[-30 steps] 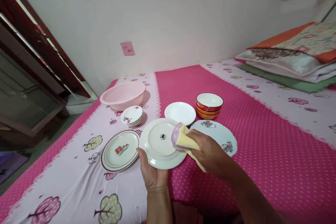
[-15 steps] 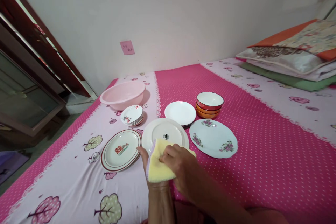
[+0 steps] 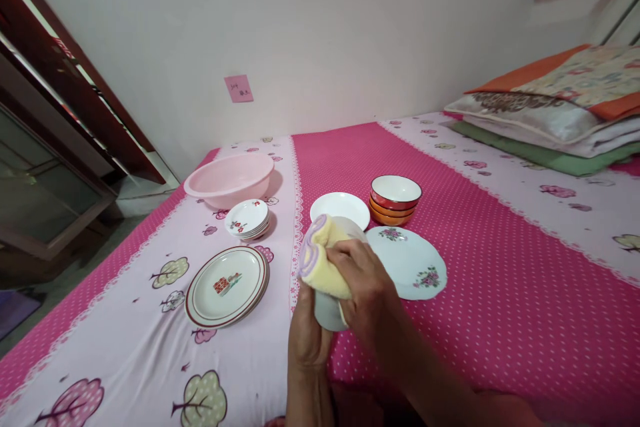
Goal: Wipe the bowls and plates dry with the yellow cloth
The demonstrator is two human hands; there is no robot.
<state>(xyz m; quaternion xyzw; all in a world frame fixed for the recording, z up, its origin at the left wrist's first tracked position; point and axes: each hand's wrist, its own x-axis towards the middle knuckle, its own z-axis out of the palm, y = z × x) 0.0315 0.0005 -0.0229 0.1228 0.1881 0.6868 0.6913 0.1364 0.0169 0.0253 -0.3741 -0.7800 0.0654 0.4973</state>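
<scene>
My left hand (image 3: 309,327) grips a white plate (image 3: 330,312) by its lower edge, and the plate is tilted up on its side. A yellow cloth (image 3: 325,267) with a lilac border is bunched in my right hand (image 3: 367,280), pressed over the plate's rim. Much of the plate is hidden behind the cloth and hand. Left of my hands lies a stack of red-rimmed plates (image 3: 227,285). To the right, partly behind my right hand, is a wavy-edged plate with purple flowers (image 3: 410,263). Beyond the held plate rests a white plate (image 3: 340,208).
Several stacked bowls (image 3: 395,200), red and orange, stand behind the flowered plate. Small flowered dishes (image 3: 247,218) are piled before a pink basin (image 3: 230,180). Pillows and folded bedding (image 3: 550,113) lie at the right against the wall (image 3: 320,33).
The held plate has gone from nearly flat to tilted on edge. My right hand and the cloth have moved up, onto its rim. The view has shifted slightly.
</scene>
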